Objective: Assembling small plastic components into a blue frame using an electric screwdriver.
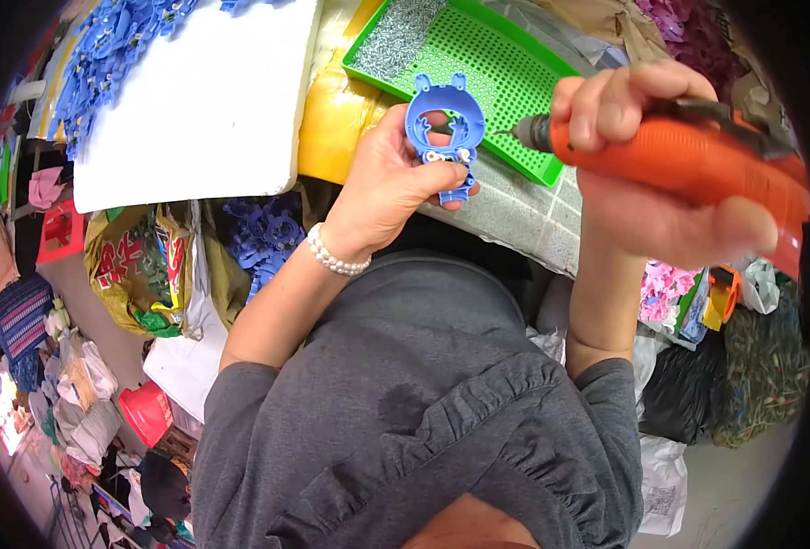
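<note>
A blue plastic toy shell (461,98) with two small ears and a round opening is held up in my left hand (388,183), the thumb pressed over its lower part. Small white parts show inside the shell near the thumb. My right hand (643,119) wraps round an orange electric screwdriver (688,165), slightly blurred. The tool's dark tip points left toward the shell, a short gap away from it. Behind both stands a green perforated tray (487,64), with a heap of small silvery screws (397,38) in its left end.
A white board (203,110) lies left of the tray, with a pile of blue plastic parts (117,55) beyond its left edge. Yellow wrapping (336,128) sits between board and tray. Below the table edge are a bag of blue parts (263,229) and pink pieces (668,288).
</note>
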### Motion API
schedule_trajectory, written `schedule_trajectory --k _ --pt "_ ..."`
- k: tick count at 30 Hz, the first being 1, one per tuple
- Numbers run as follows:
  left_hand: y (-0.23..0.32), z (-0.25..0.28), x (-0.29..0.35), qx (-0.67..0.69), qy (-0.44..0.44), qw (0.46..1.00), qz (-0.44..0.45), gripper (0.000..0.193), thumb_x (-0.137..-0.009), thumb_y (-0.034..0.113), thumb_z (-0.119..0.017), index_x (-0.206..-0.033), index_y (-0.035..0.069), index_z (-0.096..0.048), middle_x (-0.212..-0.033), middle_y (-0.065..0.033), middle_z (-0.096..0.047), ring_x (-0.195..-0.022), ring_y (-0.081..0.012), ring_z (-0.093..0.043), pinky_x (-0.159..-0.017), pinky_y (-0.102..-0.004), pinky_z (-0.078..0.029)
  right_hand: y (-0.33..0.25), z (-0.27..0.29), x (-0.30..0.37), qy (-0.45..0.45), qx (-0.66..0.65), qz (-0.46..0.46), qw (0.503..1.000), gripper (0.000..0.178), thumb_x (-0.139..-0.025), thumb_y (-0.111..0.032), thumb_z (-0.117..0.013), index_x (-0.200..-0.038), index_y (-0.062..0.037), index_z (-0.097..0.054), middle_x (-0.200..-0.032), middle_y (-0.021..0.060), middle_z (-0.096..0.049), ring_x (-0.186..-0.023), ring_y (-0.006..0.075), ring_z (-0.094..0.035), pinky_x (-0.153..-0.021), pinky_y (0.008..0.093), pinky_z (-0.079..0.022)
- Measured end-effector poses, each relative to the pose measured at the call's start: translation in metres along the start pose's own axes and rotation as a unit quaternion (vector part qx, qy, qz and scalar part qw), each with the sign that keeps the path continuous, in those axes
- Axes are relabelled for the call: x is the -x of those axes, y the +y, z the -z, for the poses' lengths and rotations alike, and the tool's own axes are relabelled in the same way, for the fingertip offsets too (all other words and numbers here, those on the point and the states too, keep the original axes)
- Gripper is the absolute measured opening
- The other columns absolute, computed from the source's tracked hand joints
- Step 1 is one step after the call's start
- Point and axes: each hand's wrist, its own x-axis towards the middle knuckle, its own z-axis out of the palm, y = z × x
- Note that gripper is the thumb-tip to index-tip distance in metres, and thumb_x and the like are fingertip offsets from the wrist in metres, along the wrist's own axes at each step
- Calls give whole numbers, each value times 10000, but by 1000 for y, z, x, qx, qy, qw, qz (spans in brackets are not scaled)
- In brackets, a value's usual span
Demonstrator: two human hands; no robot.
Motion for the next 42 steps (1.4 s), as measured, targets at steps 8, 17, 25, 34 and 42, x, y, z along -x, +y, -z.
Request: schedule_trajectory --k 8,17,25,34,42 --pt "-4 0 1 10 -4 1000 -16 414 -716 -37 -610 -1083 -17 -418 -893 -89 -556 -685 -190 -646 -518 -260 -532 3 -22 5 -28 34 -16 999 1003 -622 -848 -439 -1155 1 -460 -873 49 -550 -713 174 -515 -718 338 -401" --pt "-2 -4 4 -7 17 999 -30 393 -698 -36 -598 -1057 -21 -438 -887 -85 -559 -663 -168 -638 -498 -253 -524 24 -20 12 14 -17 -3 1000 994 -624 -851 -428 -1132 3 -470 -840 56 -544 -678 173 -510 -677 335 -402" --pt "-11 -8 4 -28 37 997 -68 409 -723 -33 -566 -1113 8 -450 -933 -72 -590 -716 -190 -652 -520 -248 -513 30 -22 16 40 -8 -4 999 945 -628 -847 -427 -1050 -5 -498 -776 48 -534 -619 174 -503 -634 328 -416" --pt "-18 -10 6 -5 70 995 -66 392 -718 -46 -577 -1082 13 -445 -892 -75 -611 -661 -198 -644 -496 -262 -498 31 -24 21 29 11 0 1000 885 -644 -814 -472 -1018 -12 -497 -744 49 -524 -604 172 -491 -609 321 -411" --pt "-9 3 1 31 51 997 -56 438 -722 -47 -588 -1104 4 -381 -941 -103 -531 -669 -215 -638 -507 -275 -513 32 23 13 200 106 -29 974 735 -778 -670 -445 -1031 17 -507 -730 55 -528 -637 192 -500 -645 353 -409"
